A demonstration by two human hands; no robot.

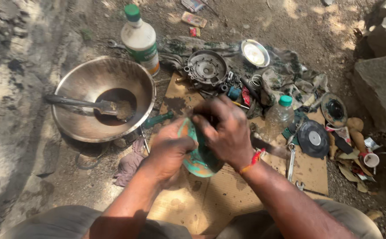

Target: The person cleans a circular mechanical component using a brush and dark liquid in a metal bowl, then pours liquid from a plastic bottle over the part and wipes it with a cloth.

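My left hand (170,148) grips a round, green-stained metal part (198,160) from the left side and holds it above a sheet of cardboard (210,199). My right hand (226,129) lies over the top of the same part, its fingers curled down onto it; whether they pinch a small tool is hidden. A red and orange thread circles my right wrist. Both hands are smeared with grease.
A steel bowl (80,119) with dark liquid and a brush (91,105) stands at the left. A white bottle with a green cap (140,39), a round engine cover (207,67), a clear plastic bottle (279,117), a black disc (313,139), wrenches and rags lie around. Stone blocks (381,84) stand at the right.
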